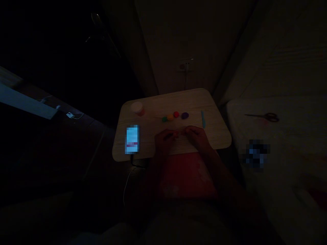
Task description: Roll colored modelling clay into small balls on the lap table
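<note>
The room is very dark. Over the front part of a small wood-grain table, my left hand (pixel 165 139) has its fingers curled together, fingertips toward the right. Close by, my right hand (pixel 196 136) is closed too, its fingertips pointing left at the other hand's. Anything small between the fingers is too dark to make out. Just beyond my hands lie soft-looking lumps like modelling clay: a green lump (pixel 164 119), an orange lump (pixel 170 117), a red lump (pixel 176 114) and a purple lump (pixel 185 115). A light-blue plastic tool (pixel 203 119) rests to their right.
On the table (pixel 148 146) stand a tub (pixel 138 108) with a pale lid at back left and a lit phone (pixel 132 139), blurred, with a cable (pixel 135 166). Scissors (pixel 267 117) lie on a pale surface at right. A wall socket (pixel 185 66) is behind.
</note>
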Action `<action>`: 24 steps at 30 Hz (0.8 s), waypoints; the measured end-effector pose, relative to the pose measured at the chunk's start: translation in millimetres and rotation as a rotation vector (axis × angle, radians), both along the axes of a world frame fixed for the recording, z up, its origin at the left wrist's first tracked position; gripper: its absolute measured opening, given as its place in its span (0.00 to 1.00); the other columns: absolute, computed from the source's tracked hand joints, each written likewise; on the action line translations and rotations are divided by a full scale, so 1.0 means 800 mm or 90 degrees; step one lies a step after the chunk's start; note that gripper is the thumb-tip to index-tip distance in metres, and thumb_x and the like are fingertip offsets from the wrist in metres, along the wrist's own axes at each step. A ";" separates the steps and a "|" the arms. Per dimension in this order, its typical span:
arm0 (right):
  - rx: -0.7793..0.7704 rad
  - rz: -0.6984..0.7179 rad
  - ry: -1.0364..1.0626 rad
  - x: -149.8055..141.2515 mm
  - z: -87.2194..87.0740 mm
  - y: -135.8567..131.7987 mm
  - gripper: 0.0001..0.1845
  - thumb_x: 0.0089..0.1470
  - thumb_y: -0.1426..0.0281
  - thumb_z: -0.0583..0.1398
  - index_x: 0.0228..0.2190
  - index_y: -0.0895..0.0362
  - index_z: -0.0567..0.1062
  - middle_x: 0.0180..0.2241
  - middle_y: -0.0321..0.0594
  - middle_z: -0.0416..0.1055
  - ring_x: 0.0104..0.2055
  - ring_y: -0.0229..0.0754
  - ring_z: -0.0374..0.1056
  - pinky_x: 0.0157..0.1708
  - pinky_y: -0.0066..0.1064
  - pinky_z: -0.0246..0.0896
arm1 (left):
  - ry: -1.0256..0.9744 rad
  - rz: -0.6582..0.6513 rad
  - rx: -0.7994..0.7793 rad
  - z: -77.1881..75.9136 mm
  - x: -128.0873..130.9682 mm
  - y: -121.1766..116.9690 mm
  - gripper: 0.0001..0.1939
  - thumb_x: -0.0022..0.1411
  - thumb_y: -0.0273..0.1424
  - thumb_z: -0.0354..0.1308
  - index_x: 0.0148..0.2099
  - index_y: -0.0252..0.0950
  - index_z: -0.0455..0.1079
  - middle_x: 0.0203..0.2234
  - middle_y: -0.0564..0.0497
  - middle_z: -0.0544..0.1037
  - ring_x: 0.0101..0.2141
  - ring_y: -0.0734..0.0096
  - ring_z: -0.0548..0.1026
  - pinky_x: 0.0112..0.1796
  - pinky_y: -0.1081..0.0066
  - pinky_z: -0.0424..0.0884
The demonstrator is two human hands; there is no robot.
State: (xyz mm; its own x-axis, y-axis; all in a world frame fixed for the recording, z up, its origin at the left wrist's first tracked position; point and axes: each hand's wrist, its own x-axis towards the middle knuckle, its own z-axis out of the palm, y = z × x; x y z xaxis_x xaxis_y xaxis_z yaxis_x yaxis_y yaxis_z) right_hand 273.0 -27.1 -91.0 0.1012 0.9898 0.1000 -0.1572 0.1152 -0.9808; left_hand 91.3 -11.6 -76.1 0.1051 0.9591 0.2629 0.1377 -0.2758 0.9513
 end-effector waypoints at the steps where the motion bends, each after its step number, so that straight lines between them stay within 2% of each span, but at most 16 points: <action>1: 0.001 0.002 0.001 0.000 0.001 0.000 0.20 0.53 0.50 0.68 0.25 0.54 0.80 0.30 0.40 0.79 0.35 0.46 0.74 0.43 0.37 0.68 | -0.003 0.005 -0.013 -0.001 0.000 -0.001 0.08 0.58 0.36 0.70 0.33 0.36 0.82 0.30 0.49 0.84 0.29 0.69 0.80 0.32 0.71 0.76; 4: 0.003 0.007 0.006 0.000 0.003 -0.001 0.19 0.53 0.50 0.68 0.25 0.53 0.80 0.29 0.40 0.79 0.36 0.46 0.75 0.44 0.37 0.69 | 0.002 0.029 -0.032 -0.005 0.001 -0.002 0.07 0.56 0.34 0.71 0.30 0.36 0.80 0.24 0.52 0.82 0.25 0.71 0.78 0.34 0.70 0.76; 6: 0.002 0.004 0.004 -0.001 0.006 -0.001 0.20 0.53 0.50 0.68 0.25 0.53 0.80 0.29 0.40 0.79 0.36 0.47 0.75 0.43 0.38 0.69 | 0.017 0.033 -0.018 -0.007 -0.001 -0.001 0.10 0.58 0.34 0.69 0.27 0.36 0.78 0.21 0.53 0.80 0.25 0.71 0.77 0.36 0.69 0.76; 8: 0.000 0.003 -0.009 -0.001 0.009 -0.002 0.21 0.53 0.49 0.67 0.25 0.53 0.80 0.30 0.41 0.80 0.37 0.48 0.75 0.43 0.38 0.69 | 0.030 0.024 0.019 -0.007 -0.003 0.001 0.11 0.61 0.34 0.66 0.26 0.36 0.78 0.22 0.53 0.79 0.26 0.70 0.77 0.37 0.69 0.75; 12: -0.003 -0.006 -0.021 -0.002 0.012 -0.002 0.23 0.51 0.46 0.68 0.25 0.53 0.80 0.29 0.42 0.80 0.37 0.49 0.75 0.44 0.40 0.70 | 0.041 -0.002 0.093 -0.002 -0.005 0.005 0.10 0.66 0.35 0.63 0.36 0.38 0.83 0.30 0.49 0.82 0.32 0.68 0.78 0.38 0.69 0.75; 16: 0.000 -0.004 -0.016 -0.002 0.010 -0.002 0.23 0.52 0.46 0.68 0.25 0.53 0.80 0.29 0.41 0.79 0.35 0.48 0.74 0.44 0.40 0.69 | 0.031 0.005 0.064 0.001 -0.003 0.005 0.15 0.70 0.40 0.59 0.49 0.38 0.83 0.31 0.49 0.81 0.28 0.71 0.75 0.32 0.70 0.74; 18: -0.001 -0.002 -0.013 -0.001 0.010 -0.002 0.22 0.53 0.48 0.67 0.25 0.54 0.80 0.29 0.41 0.78 0.35 0.47 0.74 0.44 0.39 0.69 | 0.014 0.004 0.060 0.000 -0.002 0.005 0.16 0.70 0.40 0.59 0.51 0.38 0.82 0.32 0.48 0.82 0.29 0.70 0.76 0.33 0.69 0.75; 21: -0.001 -0.001 -0.025 0.000 0.008 -0.002 0.21 0.53 0.49 0.67 0.25 0.54 0.79 0.29 0.41 0.78 0.36 0.47 0.74 0.42 0.38 0.69 | 0.000 -0.006 0.067 -0.003 -0.002 0.006 0.12 0.68 0.37 0.62 0.47 0.38 0.83 0.35 0.47 0.84 0.33 0.69 0.79 0.36 0.69 0.76; 24: -0.002 -0.002 -0.033 0.001 0.006 0.000 0.22 0.52 0.48 0.67 0.25 0.54 0.79 0.29 0.41 0.78 0.36 0.47 0.74 0.41 0.38 0.69 | -0.009 -0.015 0.044 -0.005 -0.002 0.004 0.07 0.64 0.34 0.65 0.38 0.37 0.83 0.32 0.48 0.84 0.31 0.69 0.79 0.35 0.70 0.75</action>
